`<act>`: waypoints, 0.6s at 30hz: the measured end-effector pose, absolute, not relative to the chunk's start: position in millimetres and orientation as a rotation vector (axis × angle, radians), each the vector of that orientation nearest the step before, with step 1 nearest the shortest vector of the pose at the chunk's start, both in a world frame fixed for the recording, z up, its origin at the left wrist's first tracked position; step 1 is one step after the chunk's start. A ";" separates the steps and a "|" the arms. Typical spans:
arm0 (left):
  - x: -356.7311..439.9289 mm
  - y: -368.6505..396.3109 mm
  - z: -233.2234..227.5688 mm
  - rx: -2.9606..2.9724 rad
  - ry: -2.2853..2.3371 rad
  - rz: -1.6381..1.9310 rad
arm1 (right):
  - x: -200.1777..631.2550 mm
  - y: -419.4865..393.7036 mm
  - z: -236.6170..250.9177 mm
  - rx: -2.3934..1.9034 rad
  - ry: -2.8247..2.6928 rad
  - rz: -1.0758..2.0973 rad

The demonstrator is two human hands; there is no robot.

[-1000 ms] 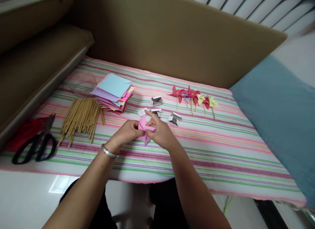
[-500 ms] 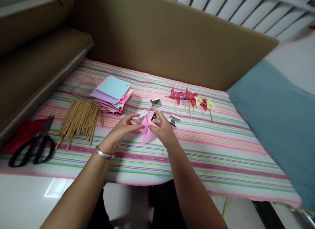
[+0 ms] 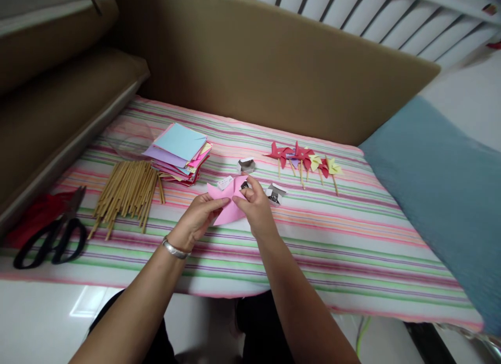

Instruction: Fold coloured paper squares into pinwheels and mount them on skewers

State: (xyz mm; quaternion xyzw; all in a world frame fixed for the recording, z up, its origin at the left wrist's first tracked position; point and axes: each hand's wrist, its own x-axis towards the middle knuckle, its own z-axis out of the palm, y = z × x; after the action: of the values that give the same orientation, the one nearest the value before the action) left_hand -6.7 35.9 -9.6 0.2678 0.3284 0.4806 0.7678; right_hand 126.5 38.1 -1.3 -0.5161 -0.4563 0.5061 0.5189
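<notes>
A row of finished pinwheels (image 3: 303,157) lies far right on the striped cloth (image 3: 352,238), with plenty of sticks (image 3: 127,189) and a paper stack (image 3: 180,150) unused. At centre, left hand (image 3: 198,218) and right hand (image 3: 254,207) both pinch the pink paper (image 3: 227,202), fingers curled on its folds.

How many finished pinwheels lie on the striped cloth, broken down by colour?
Red pinwheels: 3
Yellow pinwheels: 2
Total: 5
They overlap in a row, so a hidden one cannot be ruled out. The pink paper held in the left hand and right hand is unfinished and not counted.
</notes>
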 end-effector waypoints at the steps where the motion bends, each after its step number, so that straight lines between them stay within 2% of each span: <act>1: -6.6 36.0 -10.3 0.587 0.721 1.050 | 125.8 37.9 -0.8 -1.236 -1.096 1.212; 11: -11.0 41.0 -11.2 0.580 0.876 1.159 | 123.5 34.2 0.6 -1.227 -1.186 1.188; 18: -36.2 46.6 -1.8 0.560 0.955 1.226 | 139.1 21.5 13.4 -1.114 -1.833 0.587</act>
State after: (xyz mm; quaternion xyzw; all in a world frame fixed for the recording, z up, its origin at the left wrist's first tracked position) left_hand -36.2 46.6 -1.8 0.2492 0.4250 0.5457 0.6779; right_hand 139.1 21.5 13.4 -0.4490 -0.7391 0.2366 0.4428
